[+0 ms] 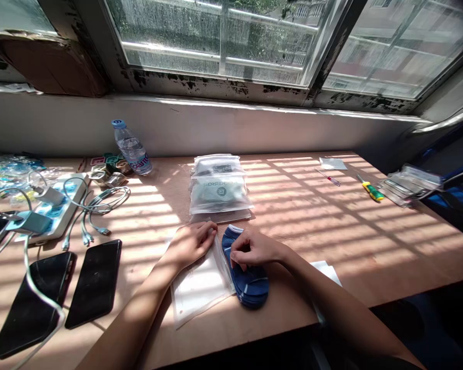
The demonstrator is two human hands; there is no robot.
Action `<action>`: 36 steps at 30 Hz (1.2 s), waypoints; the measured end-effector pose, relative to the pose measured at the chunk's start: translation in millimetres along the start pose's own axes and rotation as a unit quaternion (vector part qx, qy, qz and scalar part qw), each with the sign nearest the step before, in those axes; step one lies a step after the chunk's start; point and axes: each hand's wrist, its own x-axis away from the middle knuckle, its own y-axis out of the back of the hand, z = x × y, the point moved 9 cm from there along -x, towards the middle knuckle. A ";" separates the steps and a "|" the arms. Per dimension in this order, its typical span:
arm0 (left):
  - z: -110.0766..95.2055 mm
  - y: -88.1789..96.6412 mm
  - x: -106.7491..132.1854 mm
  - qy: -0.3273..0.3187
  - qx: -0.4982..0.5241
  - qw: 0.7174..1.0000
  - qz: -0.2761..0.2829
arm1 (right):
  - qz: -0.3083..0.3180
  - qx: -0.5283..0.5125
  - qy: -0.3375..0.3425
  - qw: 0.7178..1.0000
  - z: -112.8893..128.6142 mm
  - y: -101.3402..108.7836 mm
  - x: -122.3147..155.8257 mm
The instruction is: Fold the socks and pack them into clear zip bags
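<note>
A stack of dark blue socks (250, 288) lies on the wooden table near its front edge. My right hand (252, 248) rests on top of them with fingers curled, pinching the sock fabric. Just left of the socks lies a clear plastic zip bag (198, 288). My left hand (193, 241) is closed on the bag's upper edge, fingers bent, right beside the socks' open end. Behind both hands stands a pile of filled clear bags (219, 187) with packed socks inside.
Two black phones (94, 280) lie at the left, with a white power strip (54, 208) and tangled cables. A water bottle (131, 148) lies near the wall. A yellow-green screwdriver (370, 189), a small red one (328, 178) and flat packets (411, 184) sit right.
</note>
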 end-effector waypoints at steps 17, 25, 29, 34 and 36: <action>-28.9 -9.5 0.3 -0.112 0.039 0.993 0.007 | 0.011 0.003 0.027 1.000 9.7 5.6 -4.6; -22.4 -14.4 1.8 -0.103 0.013 0.995 0.015 | -0.024 -0.019 0.070 0.997 24.5 8.8 -22.5; -20.6 -14.9 2.7 -0.097 0.014 0.995 0.013 | -0.067 -0.003 0.109 0.992 29.0 9.5 -20.0; -24.3 -13.1 2.2 -0.095 0.030 0.995 0.015 | -0.134 -0.001 0.155 0.979 31.9 27.0 -4.0; -23.9 -13.5 1.9 -0.092 0.044 0.995 0.015 | -0.154 -0.009 0.155 0.976 30.6 34.9 2.8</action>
